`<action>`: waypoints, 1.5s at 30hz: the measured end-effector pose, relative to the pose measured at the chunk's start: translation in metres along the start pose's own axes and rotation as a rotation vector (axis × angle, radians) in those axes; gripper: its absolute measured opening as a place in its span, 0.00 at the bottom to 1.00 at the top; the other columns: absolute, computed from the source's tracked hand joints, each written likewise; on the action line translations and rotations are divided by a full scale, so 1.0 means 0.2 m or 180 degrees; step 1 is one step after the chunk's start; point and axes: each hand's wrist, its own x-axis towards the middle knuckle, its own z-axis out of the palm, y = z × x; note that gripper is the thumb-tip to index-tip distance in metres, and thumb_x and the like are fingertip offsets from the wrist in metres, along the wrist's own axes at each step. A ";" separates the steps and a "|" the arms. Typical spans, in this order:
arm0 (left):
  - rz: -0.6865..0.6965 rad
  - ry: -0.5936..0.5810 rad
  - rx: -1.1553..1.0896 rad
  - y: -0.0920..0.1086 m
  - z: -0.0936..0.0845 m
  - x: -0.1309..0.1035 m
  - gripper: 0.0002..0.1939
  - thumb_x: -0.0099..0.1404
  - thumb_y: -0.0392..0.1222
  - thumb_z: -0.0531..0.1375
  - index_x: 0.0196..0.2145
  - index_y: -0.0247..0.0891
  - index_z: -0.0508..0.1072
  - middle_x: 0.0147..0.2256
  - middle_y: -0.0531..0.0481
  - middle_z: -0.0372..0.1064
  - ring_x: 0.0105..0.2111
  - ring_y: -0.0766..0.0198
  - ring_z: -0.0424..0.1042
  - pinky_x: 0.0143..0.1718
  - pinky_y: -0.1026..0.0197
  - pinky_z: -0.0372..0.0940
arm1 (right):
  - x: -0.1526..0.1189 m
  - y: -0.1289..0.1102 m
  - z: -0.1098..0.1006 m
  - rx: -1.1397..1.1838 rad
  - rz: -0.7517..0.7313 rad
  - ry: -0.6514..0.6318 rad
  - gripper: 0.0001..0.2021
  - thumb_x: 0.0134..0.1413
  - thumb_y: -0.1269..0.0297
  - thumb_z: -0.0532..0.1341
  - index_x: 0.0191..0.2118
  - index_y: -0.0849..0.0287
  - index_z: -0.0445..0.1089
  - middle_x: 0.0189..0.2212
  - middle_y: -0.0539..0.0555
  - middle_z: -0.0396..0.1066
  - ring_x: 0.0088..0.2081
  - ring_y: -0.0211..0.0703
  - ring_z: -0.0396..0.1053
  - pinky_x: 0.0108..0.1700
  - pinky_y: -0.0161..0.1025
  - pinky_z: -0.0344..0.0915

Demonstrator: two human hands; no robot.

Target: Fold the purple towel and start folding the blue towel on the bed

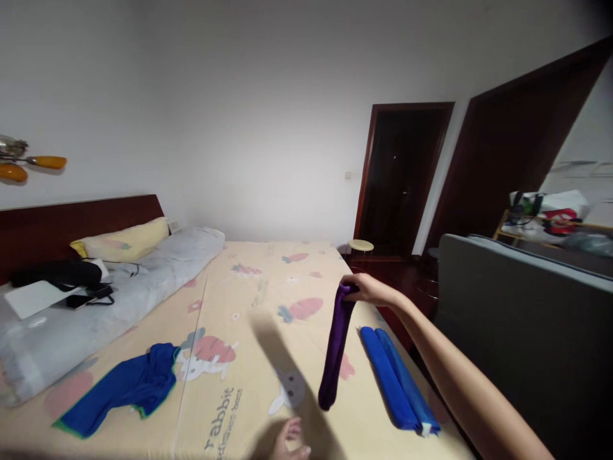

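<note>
From my right hand hangs a dark purple cloth, folded into a long narrow strip, its upper end pinched between the fingers. The strip slants down over the bed, and its lower end is close to the sheet; I cannot tell whether it touches. My left hand is partly in view at the bottom edge, fingers loosely curled and apart, with nothing in it. Two blue cloths folded into long strips lie side by side near the bed's right edge. A crumpled blue cloth with green edging rests on the left.
A patterned sheet covers the bed. Grey bedding, a yellow pillow, a black bag and a white flat object are by the headboard. To the right stand a stool and a grey panel.
</note>
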 end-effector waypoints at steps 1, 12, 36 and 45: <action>-0.0071 -0.0048 -0.0102 0.00 0.00 0.00 0.30 0.51 0.39 0.63 0.53 0.47 0.70 0.49 0.44 0.74 0.50 0.54 0.72 0.52 0.51 0.68 | 0.01 0.05 -0.05 -0.0096 0.0044 0.0113 0.09 0.51 0.63 0.61 0.36 0.62 0.72 0.29 0.48 0.73 0.30 0.35 0.69 0.32 0.31 0.62; -0.0261 0.0024 -0.0508 -0.05 0.03 -0.03 0.20 0.53 0.43 0.62 0.45 0.40 0.74 0.43 0.42 0.75 0.47 0.56 0.73 0.51 0.57 0.68 | -0.47 0.40 0.16 -0.1854 0.0393 0.1302 0.15 0.58 0.71 0.51 0.49 0.61 0.67 0.46 0.62 0.71 0.50 0.52 0.65 0.52 0.49 0.56; -0.0119 0.0459 -0.1636 -0.09 0.04 -0.08 0.21 0.46 0.53 0.67 0.35 0.38 0.77 0.35 0.43 0.76 0.38 0.55 0.74 0.44 0.58 0.68 | -1.19 0.54 1.43 -0.1277 0.3991 0.0830 0.32 0.52 0.41 0.46 0.55 0.56 0.63 0.62 0.66 0.53 0.59 0.68 0.56 0.52 0.64 0.56; -0.0108 0.0281 -0.1548 -0.14 0.03 -0.06 0.22 0.46 0.56 0.68 0.36 0.39 0.77 0.36 0.43 0.76 0.39 0.55 0.74 0.45 0.57 0.68 | -1.31 0.72 1.66 -0.0485 0.4363 0.0408 0.49 0.34 0.37 0.56 0.65 0.47 0.46 0.66 0.69 0.42 0.58 0.79 0.56 0.49 0.68 0.57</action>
